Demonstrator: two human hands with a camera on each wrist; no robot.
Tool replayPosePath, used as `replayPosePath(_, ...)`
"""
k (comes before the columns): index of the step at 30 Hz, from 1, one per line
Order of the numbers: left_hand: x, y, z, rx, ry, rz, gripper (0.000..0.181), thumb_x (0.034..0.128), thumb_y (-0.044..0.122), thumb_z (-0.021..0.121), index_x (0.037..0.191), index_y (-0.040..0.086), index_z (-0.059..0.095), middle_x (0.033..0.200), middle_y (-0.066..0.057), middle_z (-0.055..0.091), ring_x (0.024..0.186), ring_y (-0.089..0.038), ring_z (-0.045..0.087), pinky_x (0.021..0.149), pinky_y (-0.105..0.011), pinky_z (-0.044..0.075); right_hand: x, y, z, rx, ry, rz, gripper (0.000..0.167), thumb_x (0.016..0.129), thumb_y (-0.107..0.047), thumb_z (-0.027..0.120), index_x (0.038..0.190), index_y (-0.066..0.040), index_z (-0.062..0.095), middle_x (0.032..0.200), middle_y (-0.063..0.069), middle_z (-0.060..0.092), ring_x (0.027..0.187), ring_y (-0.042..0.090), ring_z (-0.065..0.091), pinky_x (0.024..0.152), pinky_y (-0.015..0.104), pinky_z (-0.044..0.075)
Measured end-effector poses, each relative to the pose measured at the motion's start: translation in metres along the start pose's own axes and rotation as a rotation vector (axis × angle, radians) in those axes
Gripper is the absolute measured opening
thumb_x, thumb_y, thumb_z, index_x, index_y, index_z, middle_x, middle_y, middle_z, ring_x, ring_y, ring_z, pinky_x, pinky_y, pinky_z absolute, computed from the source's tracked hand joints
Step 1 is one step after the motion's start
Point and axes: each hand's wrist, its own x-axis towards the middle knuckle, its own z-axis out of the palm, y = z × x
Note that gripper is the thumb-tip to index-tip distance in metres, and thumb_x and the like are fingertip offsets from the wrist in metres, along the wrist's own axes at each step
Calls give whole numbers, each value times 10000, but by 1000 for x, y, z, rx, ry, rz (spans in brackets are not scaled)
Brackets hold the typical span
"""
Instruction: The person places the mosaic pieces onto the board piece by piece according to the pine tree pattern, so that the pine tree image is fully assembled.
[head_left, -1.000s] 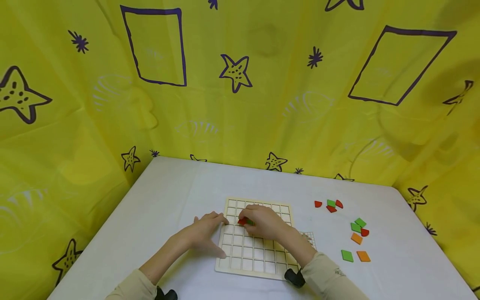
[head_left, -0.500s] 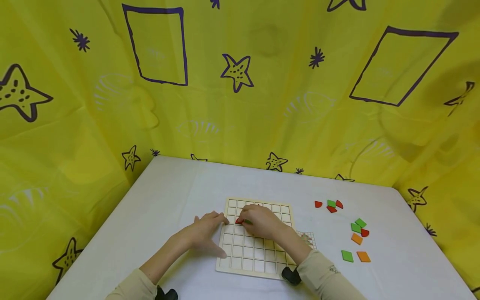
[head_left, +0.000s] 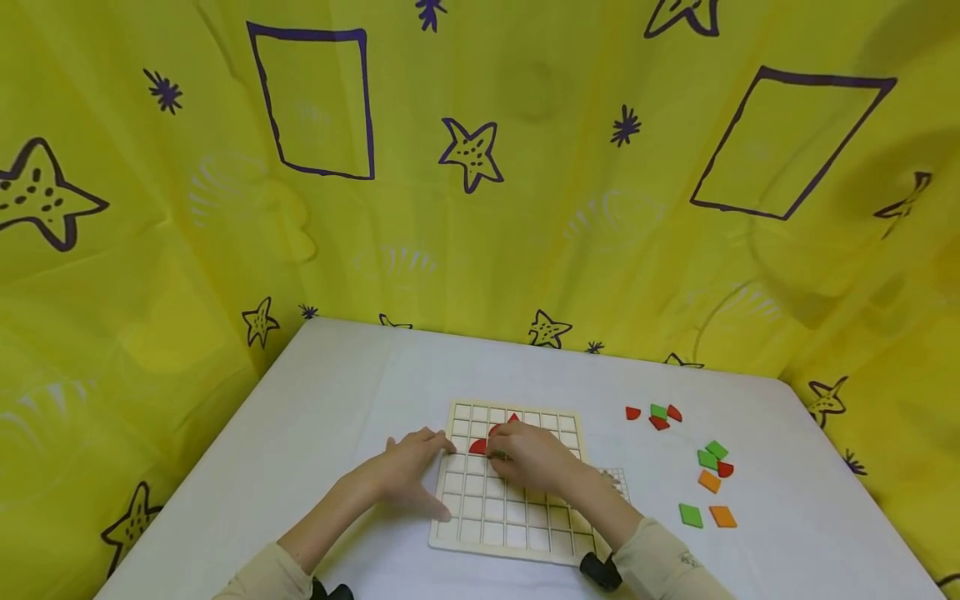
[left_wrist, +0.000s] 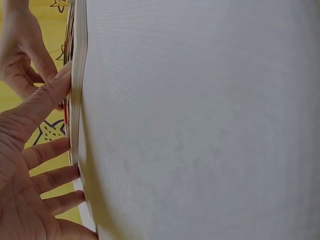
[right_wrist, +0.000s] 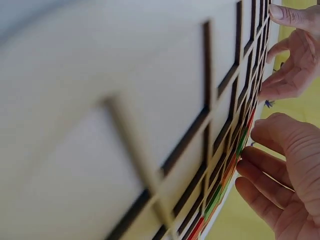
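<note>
A wooden grid board lies on the table. My left hand rests spread at its left side, fingertips and thumb touching the rim; the left wrist view shows the same hand along the edge. Over the upper middle cells is my right hand, fingers loosely bent. A red rounded piece lies just left of its fingertips, and a red triangle beyond them. In the right wrist view the right hand has thumb and fingertips apart, beside a green piece in the grid. The hand hides several cells.
Loose pieces lie right of the board: a red one, a green one, an orange one and several others. A small gridded pattern sheet shows partly behind the right forearm. A yellow curtain hangs behind the table.
My right hand has moved slightly right, off the red rounded piece, which was at its fingertips and now lies uncovered on the grid. More red pieces show beyond the hand. My left hand stays put.
</note>
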Motion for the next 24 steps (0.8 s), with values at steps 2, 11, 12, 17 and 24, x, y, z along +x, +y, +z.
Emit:
replayPosePath(2,-1,0,1,-2,-1,-4,772,669,388,962,1287,128,577,1311,-136,570,1318,-426,500,987,-871,242,-8,0,0,7,14,28,96,955,-152,727,1038,-127,766,1027,-12,709,954,156,669,834,342,578)
replayPosePath(11,-1,1,1,18,-7,-15,778,669,394,962,1293,129,580,1311,-135,572,1313,-415,506,995,-864,246,-48,15,-7,-11,89,55,112,931,-138,739,1037,-115,762,1006,-21,711,949,162,670,830,369,583)
replayPosePath(12,-1,1,1,21,-8,-17,777,669,396,961,1291,131,579,1309,-133,573,1311,-414,507,996,-864,246,-52,16,-9,-14,88,61,118,928,-138,741,1040,-108,763,1010,-15,715,952,167,671,829,371,584)
replayPosePath(17,0,0,1,25,-10,-21,772,673,400,958,1290,139,576,1297,-119,575,1303,-398,512,999,-860,250,-71,24,-15,-11,78,105,145,930,-145,742,1066,-104,766,1055,-8,719,992,181,673,847,383,590)
replayPosePath(24,0,0,1,17,-8,-15,774,677,395,956,1298,133,575,1305,-122,575,1311,-401,509,1000,-862,244,-98,37,-29,-22,103,171,151,907,-134,762,1058,-121,760,1081,-17,718,1036,230,680,878,439,582)
